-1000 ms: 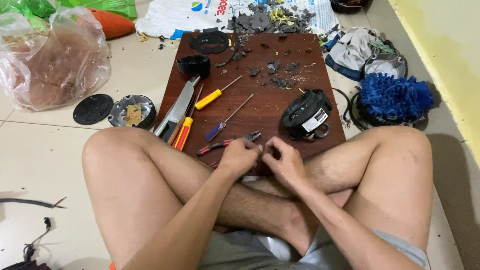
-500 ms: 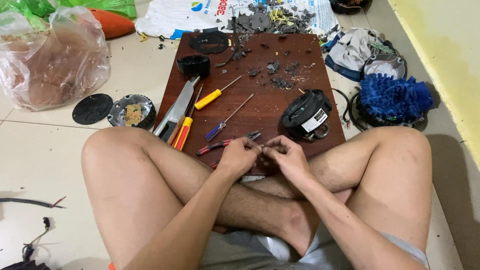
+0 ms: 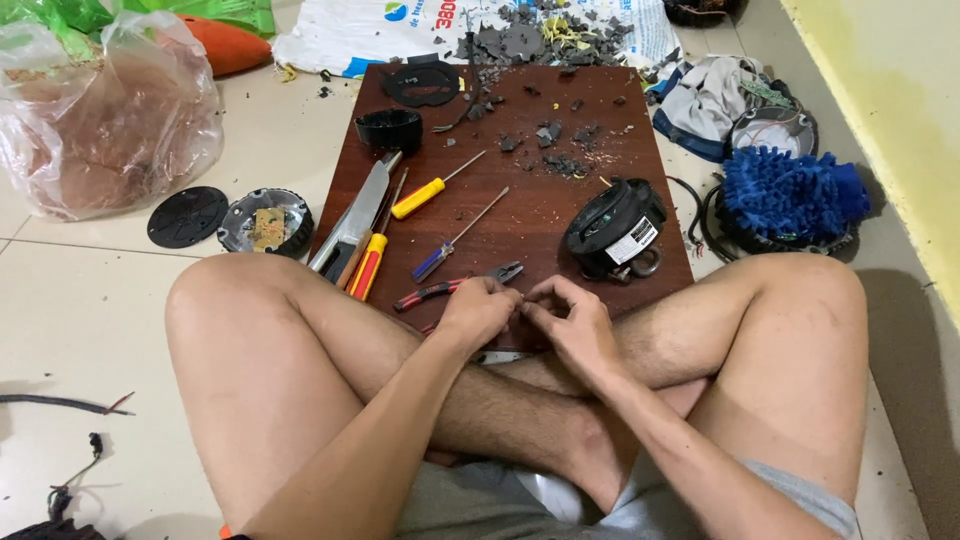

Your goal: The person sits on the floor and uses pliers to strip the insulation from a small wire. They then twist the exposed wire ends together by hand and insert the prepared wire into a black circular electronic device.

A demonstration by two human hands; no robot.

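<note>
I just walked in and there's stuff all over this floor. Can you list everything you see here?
board: 1, dark brown, on floor
screwdrivers: 3, yellow, blue, red-yellow, on board
pliers: 1, red-handled, by hands
round black part: 1, board's right
plastic bag: 1, clear, upper left
blue mop pad: 1, right
black disc: 1, left floor
debris: grey, top
left hand: fingers pinched together
right hand: meeting left

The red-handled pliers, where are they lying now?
In the head view, the red-handled pliers lie on the dark wooden board near its front edge, just left of the left hand, below the blue-handled screwdriver.
</note>
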